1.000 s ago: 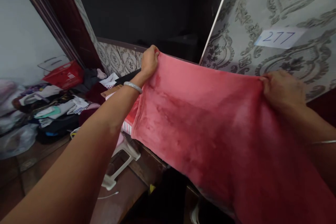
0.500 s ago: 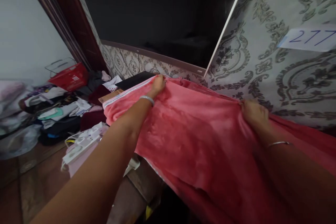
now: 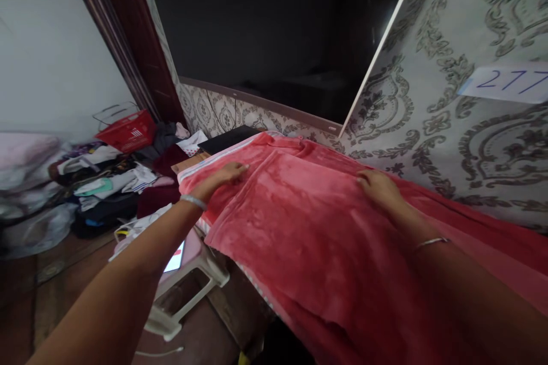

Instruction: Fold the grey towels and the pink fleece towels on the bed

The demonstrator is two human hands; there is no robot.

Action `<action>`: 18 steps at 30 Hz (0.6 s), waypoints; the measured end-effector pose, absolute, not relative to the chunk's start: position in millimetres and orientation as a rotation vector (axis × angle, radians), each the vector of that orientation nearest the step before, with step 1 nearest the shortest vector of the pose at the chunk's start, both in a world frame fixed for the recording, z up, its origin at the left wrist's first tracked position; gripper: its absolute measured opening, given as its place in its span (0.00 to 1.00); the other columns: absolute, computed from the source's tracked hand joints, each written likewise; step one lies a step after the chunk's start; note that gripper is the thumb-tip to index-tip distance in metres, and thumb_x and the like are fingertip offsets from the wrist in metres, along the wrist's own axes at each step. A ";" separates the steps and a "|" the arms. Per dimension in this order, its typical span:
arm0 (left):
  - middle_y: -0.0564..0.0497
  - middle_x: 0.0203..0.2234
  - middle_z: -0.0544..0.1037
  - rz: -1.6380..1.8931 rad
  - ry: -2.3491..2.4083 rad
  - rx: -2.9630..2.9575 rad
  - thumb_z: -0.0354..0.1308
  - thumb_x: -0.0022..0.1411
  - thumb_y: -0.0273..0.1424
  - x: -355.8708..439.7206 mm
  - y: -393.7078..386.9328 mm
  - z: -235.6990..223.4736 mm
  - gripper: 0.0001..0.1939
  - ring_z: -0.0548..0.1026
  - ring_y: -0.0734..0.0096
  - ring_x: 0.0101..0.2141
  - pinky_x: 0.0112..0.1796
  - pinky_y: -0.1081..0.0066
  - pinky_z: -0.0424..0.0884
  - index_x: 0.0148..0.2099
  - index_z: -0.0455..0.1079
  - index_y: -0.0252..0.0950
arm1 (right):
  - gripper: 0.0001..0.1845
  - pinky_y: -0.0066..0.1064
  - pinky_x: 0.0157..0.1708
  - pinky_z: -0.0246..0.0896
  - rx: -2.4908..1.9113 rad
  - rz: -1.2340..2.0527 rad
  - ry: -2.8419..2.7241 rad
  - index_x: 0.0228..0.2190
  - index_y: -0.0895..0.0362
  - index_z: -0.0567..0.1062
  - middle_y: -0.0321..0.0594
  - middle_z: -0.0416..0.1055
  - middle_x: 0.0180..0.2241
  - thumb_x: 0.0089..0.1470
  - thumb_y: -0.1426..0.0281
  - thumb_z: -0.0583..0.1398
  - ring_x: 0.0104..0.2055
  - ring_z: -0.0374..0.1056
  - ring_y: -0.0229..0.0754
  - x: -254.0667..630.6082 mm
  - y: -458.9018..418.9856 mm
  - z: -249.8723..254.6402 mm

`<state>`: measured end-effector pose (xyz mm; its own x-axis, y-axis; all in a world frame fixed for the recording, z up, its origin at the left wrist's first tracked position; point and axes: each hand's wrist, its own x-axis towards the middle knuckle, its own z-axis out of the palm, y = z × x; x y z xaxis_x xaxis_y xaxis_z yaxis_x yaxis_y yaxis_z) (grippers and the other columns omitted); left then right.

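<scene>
A red-pink plush blanket (image 3: 295, 228) is spread out in front of me, its upper layer folded over with a hemmed edge and a pale striped border at the left. My left hand (image 3: 231, 174), a bangle on its wrist, rests on the blanket just left of that hem with its fingers stretched out. Farther right, my right hand (image 3: 379, 187) lies on the cloth near the fold's far edge, thumb and fingers slightly apart. What lies beneath the blanket is mostly hidden.
A large dark television (image 3: 274, 28) hangs over the blanket's far side. To the left are heaped clothes (image 3: 107, 188), a red basket (image 3: 128, 131) and a pink-topped stool (image 3: 192, 248) bearing a lit phone (image 3: 174, 260). Numbered paper (image 3: 505, 82) is stuck to the patterned wall.
Both hands have let go of the raised cloth, which now lies flatter. My left hand has come nearer and leftward; my right hand has shifted left. More of the stool shows.
</scene>
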<state>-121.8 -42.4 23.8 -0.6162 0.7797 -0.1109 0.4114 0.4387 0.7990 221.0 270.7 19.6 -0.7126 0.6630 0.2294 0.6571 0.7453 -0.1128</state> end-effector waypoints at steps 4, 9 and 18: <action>0.51 0.18 0.70 0.923 2.254 1.013 0.59 0.49 0.64 -101.9 -101.2 10.0 0.30 0.68 0.67 0.22 0.24 0.68 0.61 0.25 0.66 0.40 | 0.20 0.37 0.60 0.63 -0.902 0.114 -2.779 0.53 0.57 0.78 0.49 0.75 0.56 0.64 0.70 0.54 0.59 0.70 0.49 164.1 245.7 20.7; 0.51 0.22 0.73 0.926 2.226 1.103 0.61 0.46 0.62 -73.9 -143.2 -3.6 0.30 0.68 0.67 0.27 0.29 0.68 0.62 0.28 0.70 0.39 | 0.27 0.43 0.61 0.61 -0.985 0.198 -2.857 0.63 0.59 0.68 0.55 0.67 0.64 0.66 0.66 0.56 0.65 0.64 0.56 121.7 228.3 9.4; 0.55 0.21 0.61 1.147 2.313 1.038 0.60 0.51 0.59 -41.9 -145.8 -25.6 0.26 0.60 0.70 0.26 0.27 0.67 0.56 0.26 0.60 0.41 | 0.25 0.56 0.58 0.62 -1.198 0.084 -2.876 0.60 0.63 0.69 0.63 0.69 0.59 0.67 0.63 0.55 0.62 0.66 0.65 104.5 214.2 -2.5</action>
<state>-41.9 -145.8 -25.6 -0.6671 0.7449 0.0057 0.4555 0.4019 0.7944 104.5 214.2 -2.5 -0.7044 0.7098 0.0025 0.7085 0.7032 -0.0592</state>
